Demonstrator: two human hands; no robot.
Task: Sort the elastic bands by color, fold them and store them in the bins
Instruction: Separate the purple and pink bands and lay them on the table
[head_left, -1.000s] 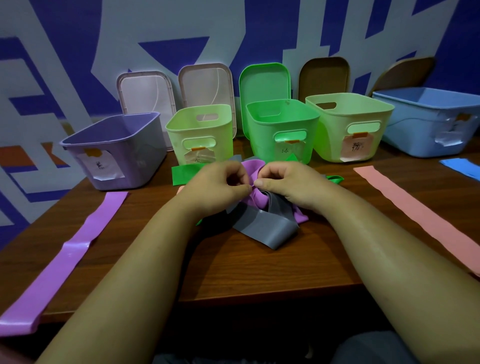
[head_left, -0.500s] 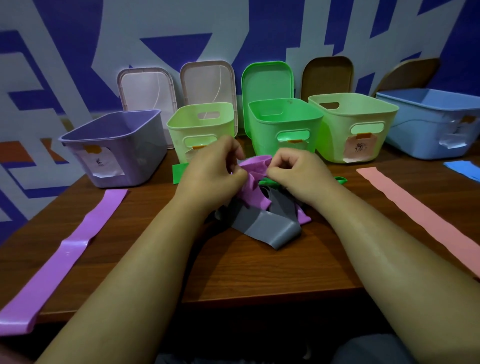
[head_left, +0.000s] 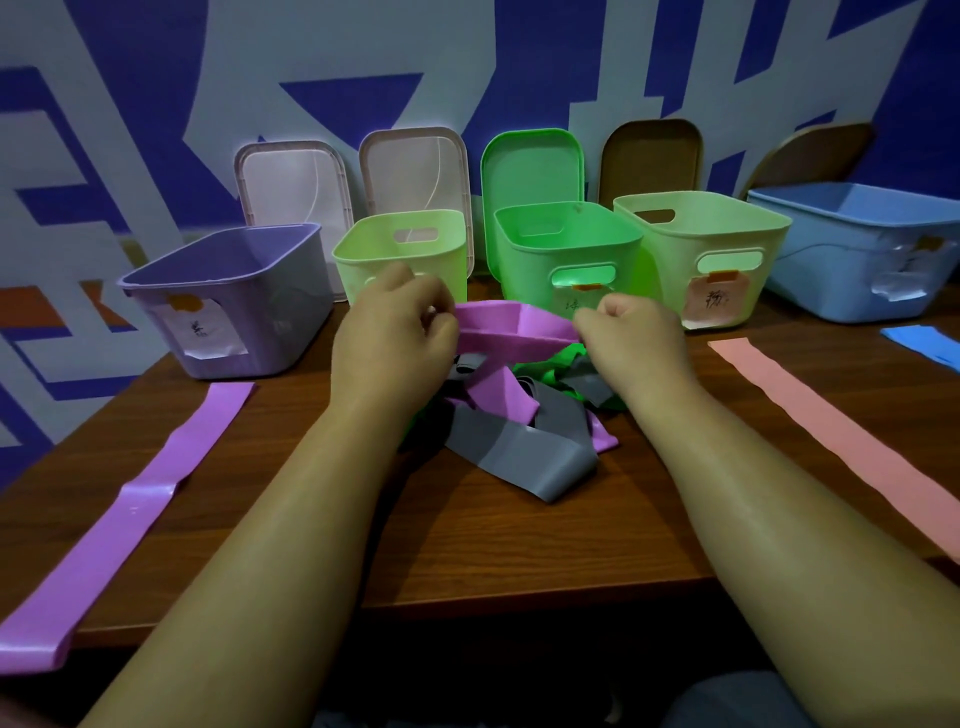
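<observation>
Mid-frame, left hand (head_left: 392, 338) and right hand (head_left: 631, 343) each pinch one purple band (head_left: 511, 327) taut above a tangled pile (head_left: 519, 421) (grey, green, purple).

Dim, soft light is falling from above, giving the flat purple band (head_left: 135, 514) a faint sheen and leaving the wooden table (head_left: 519, 545) dark. The wide lens is bowing the edges, and fine detail is smearing.
</observation>
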